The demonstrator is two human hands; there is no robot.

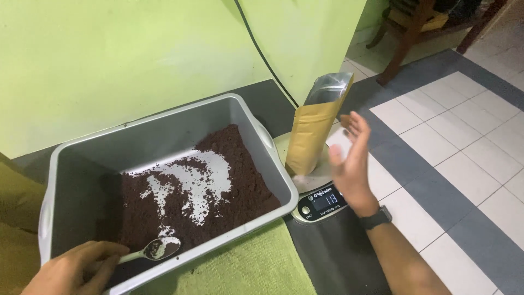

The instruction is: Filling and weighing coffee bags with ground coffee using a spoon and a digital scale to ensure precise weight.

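My left hand (73,269) grips the handle of a metal spoon (158,248) whose bowl rests in dark brown powder (218,186) inside a grey plastic tub (164,125). My right hand (353,164) hovers open, fingers spread, just right of a tan stand-up pouch (312,136) with a silver-lined open top. The pouch stands upright on a round digital kitchen scale (319,201) with a lit display. A dark watch sits on my right wrist.
The tub rests on a green cloth (256,262) beside a light green wall (109,54). A black cable (262,54) runs down the wall. Grey and white floor tiles spread to the right; wooden chair legs (401,49) stand at top right.
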